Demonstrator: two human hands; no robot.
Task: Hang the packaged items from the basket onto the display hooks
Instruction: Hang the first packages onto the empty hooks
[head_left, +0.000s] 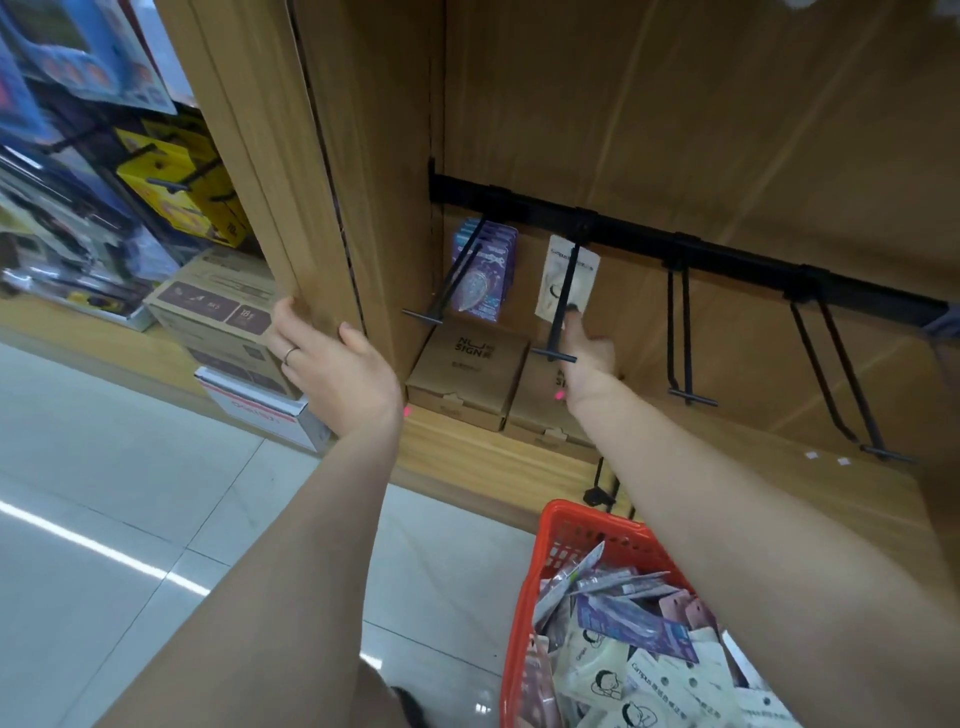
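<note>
Fingers of right hand pinch white packet hanging upright, long axis vertical.

"NU SIGN" is printed on the brown box at frame centre; "Campus" on a white packet in the basket, lower right.
</note>
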